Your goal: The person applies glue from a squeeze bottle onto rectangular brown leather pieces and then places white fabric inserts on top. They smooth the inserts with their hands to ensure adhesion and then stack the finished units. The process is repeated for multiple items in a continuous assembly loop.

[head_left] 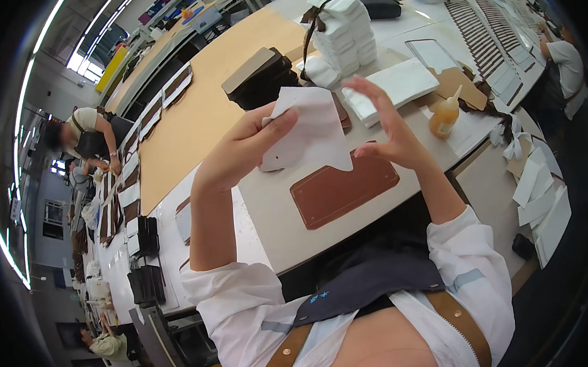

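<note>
My left hand (pixel 256 137) grips a thin white sheet (pixel 313 128) by its left side, thumb on top, and holds it up above the table. My right hand (pixel 394 132) is raised to the right of the sheet, fingers and thumb spread, with nothing in it. Below both hands a brown leather panel (pixel 343 193) with rounded corners lies flat on the pale work surface. The sheet hides part of what lies behind it, where an edge of another brown piece (pixel 343 113) shows.
Beyond my hands stand a stack of dark pieces (pixel 262 77), tied white bundles (pixel 343 38) and a white sheet pile (pixel 393 89). A glue bottle (pixel 444 114) with amber contents stands at the right. Co-workers (pixel 86 135) work at the left and far right.
</note>
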`<state>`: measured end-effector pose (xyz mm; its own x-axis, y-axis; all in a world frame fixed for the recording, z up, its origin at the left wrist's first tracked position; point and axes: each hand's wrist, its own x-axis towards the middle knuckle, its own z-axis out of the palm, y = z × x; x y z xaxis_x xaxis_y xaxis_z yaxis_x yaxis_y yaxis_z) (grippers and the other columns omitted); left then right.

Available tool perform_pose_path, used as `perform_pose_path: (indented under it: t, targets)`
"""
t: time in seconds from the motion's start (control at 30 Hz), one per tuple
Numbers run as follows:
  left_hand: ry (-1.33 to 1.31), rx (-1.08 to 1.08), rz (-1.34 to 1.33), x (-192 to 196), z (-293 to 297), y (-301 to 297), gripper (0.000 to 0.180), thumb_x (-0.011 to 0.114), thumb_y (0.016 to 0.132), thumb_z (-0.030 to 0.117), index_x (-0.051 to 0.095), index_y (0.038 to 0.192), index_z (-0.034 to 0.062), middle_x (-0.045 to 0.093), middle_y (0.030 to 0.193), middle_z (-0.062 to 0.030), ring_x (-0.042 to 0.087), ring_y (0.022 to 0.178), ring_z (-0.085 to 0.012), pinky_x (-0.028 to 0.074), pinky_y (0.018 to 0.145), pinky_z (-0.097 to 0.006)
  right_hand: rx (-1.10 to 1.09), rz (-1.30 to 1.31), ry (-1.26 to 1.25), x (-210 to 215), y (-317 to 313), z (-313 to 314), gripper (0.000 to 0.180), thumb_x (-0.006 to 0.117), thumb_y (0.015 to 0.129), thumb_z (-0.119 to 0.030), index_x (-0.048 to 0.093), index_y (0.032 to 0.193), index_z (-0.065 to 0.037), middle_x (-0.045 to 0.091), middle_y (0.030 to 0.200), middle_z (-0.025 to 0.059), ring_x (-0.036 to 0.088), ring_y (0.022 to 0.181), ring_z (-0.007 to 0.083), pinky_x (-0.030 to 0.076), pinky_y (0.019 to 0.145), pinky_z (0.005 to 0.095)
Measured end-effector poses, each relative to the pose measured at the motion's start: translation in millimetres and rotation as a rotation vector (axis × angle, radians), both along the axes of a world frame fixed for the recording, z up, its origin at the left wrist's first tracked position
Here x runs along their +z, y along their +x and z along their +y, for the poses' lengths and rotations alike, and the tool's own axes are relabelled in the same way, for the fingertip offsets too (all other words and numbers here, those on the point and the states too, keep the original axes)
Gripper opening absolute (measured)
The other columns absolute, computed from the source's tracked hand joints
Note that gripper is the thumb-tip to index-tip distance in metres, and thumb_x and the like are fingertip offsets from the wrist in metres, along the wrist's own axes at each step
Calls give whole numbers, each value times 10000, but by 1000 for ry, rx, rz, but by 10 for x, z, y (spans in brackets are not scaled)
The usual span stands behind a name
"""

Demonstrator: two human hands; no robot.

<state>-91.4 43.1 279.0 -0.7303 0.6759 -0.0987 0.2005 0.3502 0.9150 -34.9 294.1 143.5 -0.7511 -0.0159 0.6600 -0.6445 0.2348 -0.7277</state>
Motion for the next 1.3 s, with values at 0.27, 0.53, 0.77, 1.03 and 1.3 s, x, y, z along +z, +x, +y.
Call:
perform_pose_path:
  t: [0.27, 0.53, 0.77, 1.03, 1.3]
  targets:
    - [-121, -269, 3, 117, -268, 23, 355, 518, 1069, 294, 628, 1319, 67, 678, 1005, -12, 584, 881, -52, 476, 779, -226, 598, -356, 73, -102, -175, -228, 738, 862, 758, -257, 526, 1387, -64, 536, 1231, 49, 467, 1256, 199, 287, 1169, 400]
    - [-120, -148, -38, 134, -607, -19, 393, 542, 1061, 304, 619, 1311, 11, 691, 1077, -32, 612, 941, -75, 499, 829, -246, 779, -727, -52, -207, 33, -303, 408, 764, 864, -77, 644, 1248, -10, 678, 1194, 52, 610, 1095, 128, 469, 1005, 323]
    - [-13, 217, -9, -469, -913, 43, 418, 560, 1051, 335, 654, 1216, -38, 719, 977, -49, 630, 841, -72, 503, 775, -234, 270, -740, -350, -426, 132, 50, 399, 746, 894, -110, 628, 1250, 27, 713, 1121, 75, 643, 1035, 123, 493, 961, 305]
    - [272, 536, -171, -1861, -707, 321, 341, 616, 1016, 207, 609, 1251, -39, 706, 1051, -71, 641, 892, -88, 505, 799, -245, -9, -695, -412, -597, 205, 120, 289, 641, 971, -88, 622, 1239, 20, 726, 942, 51, 642, 776, 50, 518, 703, 207]
    - [308, 567, -122, -2327, -656, 649, 383, 580, 1025, 135, 527, 1355, -50, 664, 1074, -81, 607, 942, -104, 487, 829, -255, -35, -748, -258, -861, 323, 208, 258, 608, 990, -94, 634, 1211, 38, 701, 869, 23, 604, 763, 35, 484, 670, 210]
